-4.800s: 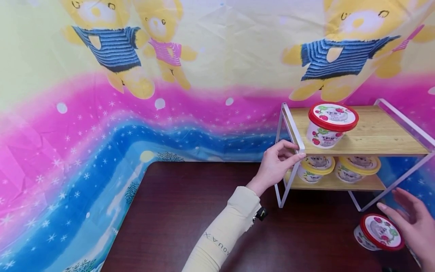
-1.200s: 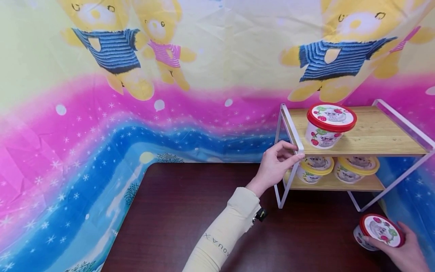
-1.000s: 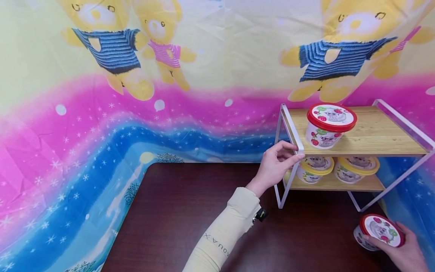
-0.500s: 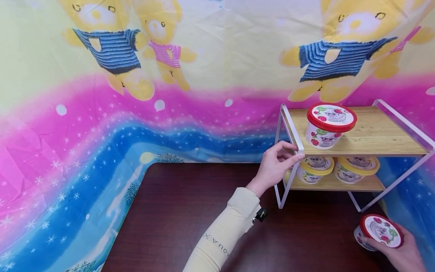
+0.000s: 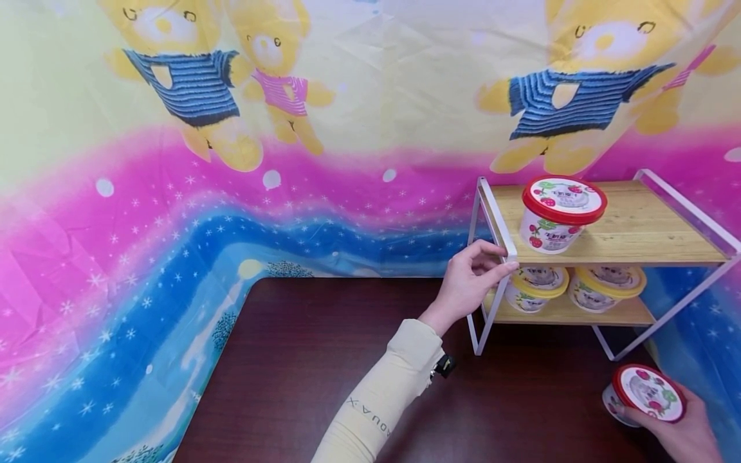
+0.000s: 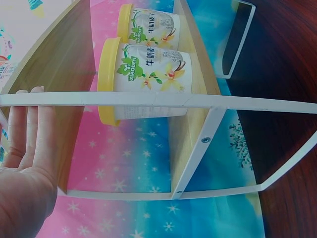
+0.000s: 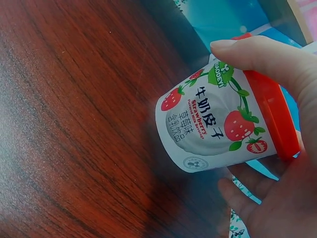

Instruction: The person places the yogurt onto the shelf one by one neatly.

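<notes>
Low at the right of the head view, my right hand [image 5: 689,427] grips a strawberry milk drink cup [image 5: 648,392] with a red lid, thumb on one side and fingers on the other. Its strawberry label [image 7: 208,119] faces the right wrist camera. My left hand [image 5: 466,283] holds the front left corner of a two-tier shelf [image 5: 654,225], thumb and fingers at its white metal frame [image 6: 148,99]. Another red-lidded cup [image 5: 558,215] stands on the top board at the left. Two yellow-lidded cups [image 5: 538,289] sit side by side on the lower board.
The shelf stands on a dark brown wooden table [image 5: 324,366], at its back right. A printed cloth [image 5: 347,161] with bears hangs behind it. The cloth also borders the table's left and right sides.
At first my right hand was open beside the cup on the table. It then closed round it, and the cup has barely shifted since. My left hand has stayed at the shelf corner.
</notes>
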Action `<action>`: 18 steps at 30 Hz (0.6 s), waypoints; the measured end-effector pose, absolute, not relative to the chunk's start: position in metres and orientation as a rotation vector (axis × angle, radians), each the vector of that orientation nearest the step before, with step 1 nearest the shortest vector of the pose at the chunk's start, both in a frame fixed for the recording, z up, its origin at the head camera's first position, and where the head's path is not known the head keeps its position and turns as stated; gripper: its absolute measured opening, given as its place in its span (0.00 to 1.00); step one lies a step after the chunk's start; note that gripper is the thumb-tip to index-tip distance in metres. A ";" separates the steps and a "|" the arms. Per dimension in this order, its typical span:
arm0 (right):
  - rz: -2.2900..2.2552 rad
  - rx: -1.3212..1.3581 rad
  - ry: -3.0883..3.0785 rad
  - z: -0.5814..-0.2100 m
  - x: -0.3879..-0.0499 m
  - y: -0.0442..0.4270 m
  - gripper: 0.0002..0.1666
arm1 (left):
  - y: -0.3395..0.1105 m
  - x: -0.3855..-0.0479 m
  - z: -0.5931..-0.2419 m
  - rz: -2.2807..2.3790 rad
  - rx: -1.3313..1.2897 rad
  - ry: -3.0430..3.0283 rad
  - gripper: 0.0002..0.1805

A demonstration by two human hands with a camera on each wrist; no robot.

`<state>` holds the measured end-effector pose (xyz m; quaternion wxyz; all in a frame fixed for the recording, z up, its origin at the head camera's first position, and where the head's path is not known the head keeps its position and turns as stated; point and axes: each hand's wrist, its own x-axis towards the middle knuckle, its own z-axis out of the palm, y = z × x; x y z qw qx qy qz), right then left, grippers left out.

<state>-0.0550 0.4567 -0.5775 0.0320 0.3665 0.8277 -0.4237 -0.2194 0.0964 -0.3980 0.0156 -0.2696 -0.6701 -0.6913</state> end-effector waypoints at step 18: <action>-1.336 1.167 2.531 -0.581 -0.057 0.458 0.77 | 0.096 -0.220 -0.398 -2.143 -0.856 -2.060 0.11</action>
